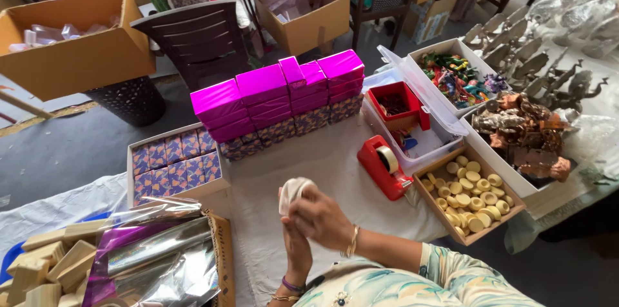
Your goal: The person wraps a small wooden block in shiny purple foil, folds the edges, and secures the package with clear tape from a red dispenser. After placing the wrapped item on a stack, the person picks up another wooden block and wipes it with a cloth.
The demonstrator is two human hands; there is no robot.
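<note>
A table (309, 172) covered in a pale cloth fills the lower half of the view, standing on a grey floor (71, 146). At its near edge both hands meet: the right hand (322, 217) is curled around a small cream cloth bundle (293, 191), and the left hand (296, 246) presses up against it from below, its fingers closed on the same bundle.

Behind them rises a stack of shiny magenta boxes (284, 91), with a tray of purple patterned boxes (174, 162) just beside it on the left. A red tape dispenser (385, 166) lies to the right, next to a cardboard box of pale round discs (471, 194). Further right stand a clear plastic bin (419, 114) and a heap of copper-coloured figurines (525, 133).

Behind the table are a dark plastic chair (193, 39) and open cardboard cartons (71, 43).

Wooden blocks (45, 268) and crumpled foil sheets (148, 249) are cut off by the lower left edge. What the cloth bundle wraps cannot be seen, and the plastic-wrapped objects (580, 10) at top right are hard to make out.
</note>
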